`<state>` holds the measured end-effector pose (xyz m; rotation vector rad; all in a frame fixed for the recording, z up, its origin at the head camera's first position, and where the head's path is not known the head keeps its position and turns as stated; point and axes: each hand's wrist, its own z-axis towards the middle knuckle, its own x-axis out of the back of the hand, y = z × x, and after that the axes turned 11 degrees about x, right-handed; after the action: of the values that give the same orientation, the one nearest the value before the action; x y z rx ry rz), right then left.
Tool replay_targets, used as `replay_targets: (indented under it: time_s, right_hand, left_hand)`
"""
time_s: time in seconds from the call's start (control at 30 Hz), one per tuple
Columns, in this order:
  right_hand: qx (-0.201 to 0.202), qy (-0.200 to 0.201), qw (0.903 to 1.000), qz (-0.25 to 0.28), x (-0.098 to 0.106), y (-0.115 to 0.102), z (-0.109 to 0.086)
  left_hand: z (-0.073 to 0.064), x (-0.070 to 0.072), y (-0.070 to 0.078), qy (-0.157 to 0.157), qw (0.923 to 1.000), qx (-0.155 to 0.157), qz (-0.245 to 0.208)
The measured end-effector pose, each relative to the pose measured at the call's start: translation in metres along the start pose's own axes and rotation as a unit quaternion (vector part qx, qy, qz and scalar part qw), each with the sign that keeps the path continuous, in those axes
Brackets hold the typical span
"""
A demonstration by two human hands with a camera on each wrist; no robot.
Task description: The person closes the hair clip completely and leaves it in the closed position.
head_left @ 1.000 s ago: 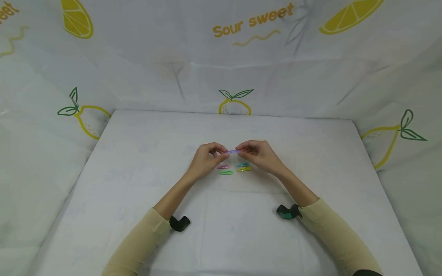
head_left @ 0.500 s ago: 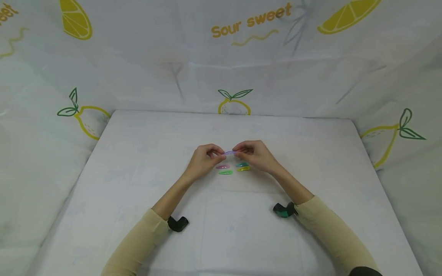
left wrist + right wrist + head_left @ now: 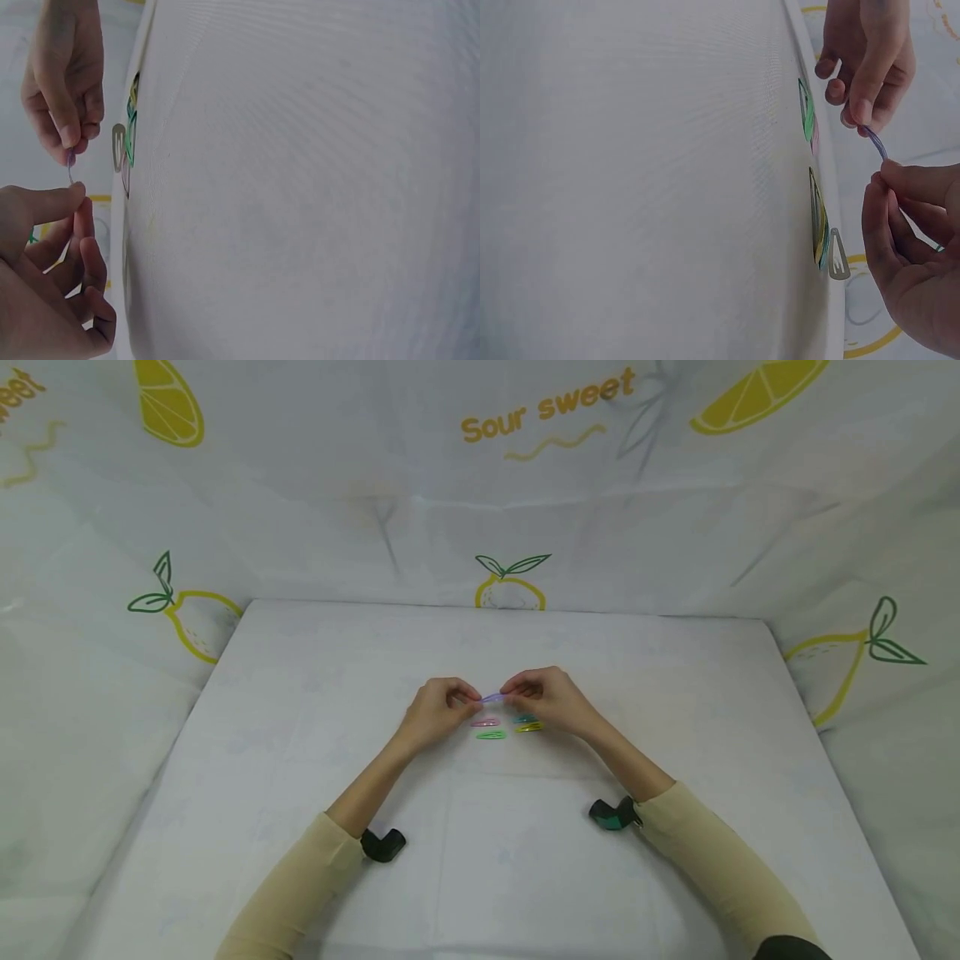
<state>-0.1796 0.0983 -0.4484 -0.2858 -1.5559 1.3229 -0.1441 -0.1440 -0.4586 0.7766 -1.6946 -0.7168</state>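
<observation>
A purple snap hair clip (image 3: 492,697) is stretched between my two hands above the table, slightly bowed in the right wrist view. My left hand (image 3: 437,712) pinches one end with thumb and fingertips. The other end is pinched by my right hand (image 3: 552,702). Below the hands lie a pink clip (image 3: 485,723), a green clip (image 3: 491,736), a yellow clip (image 3: 530,727) and a teal clip (image 3: 525,719), the teal one partly covered by my right hand. Both wrist views also show a grey clip (image 3: 838,255) beside the coloured ones.
The white cloth-covered table (image 3: 360,860) spreads around the clips. White sheeting (image 3: 315,527) printed with lemons and lettering rises behind it and at both sides. Dark wrist cameras (image 3: 384,845) stick out near the sleeve cuffs.
Both hands have shifted a little left and toward the body, carrying the purple clip lower over the row. My right hand now covers part of the teal clip. The clips on the table stay put.
</observation>
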Motion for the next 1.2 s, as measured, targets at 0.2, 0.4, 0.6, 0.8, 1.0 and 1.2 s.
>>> replay_targets:
  time_s: [0.2, 0.4, 0.6, 0.8, 1.0, 1.2]
  right_hand:
    - [-0.006, -0.014, 0.9998, -0.009, -0.003, 0.003, 0.003]
    - [-0.004, -0.029, 0.9994, -0.019, -0.005, 0.003, 0.006]
    - [-0.003, -0.045, 0.9984, -0.035, -0.007, 0.001, 0.010]
    - [0.001, -0.062, 0.9971, -0.044, -0.009, 0.001, 0.013]
    - [-0.001, -0.081, 0.9956, -0.047, -0.009, 0.002, 0.015]
    - [-0.008, -0.087, 0.9948, -0.053, -0.010, 0.002, 0.017]
  left_hand:
    - [0.000, 0.002, -0.001, -0.006, 0.9996, 0.019, 0.020]
    - [0.000, 0.004, -0.002, -0.002, 0.9989, 0.021, 0.042]
    - [0.003, 0.005, -0.005, -0.001, 0.9981, 0.019, 0.059]
    - [0.002, 0.005, -0.004, -0.007, 0.9967, 0.025, 0.077]
    - [0.002, 0.005, -0.002, -0.008, 0.9953, 0.029, 0.092]
    - [0.002, 0.005, -0.001, -0.002, 0.9941, 0.035, 0.103]
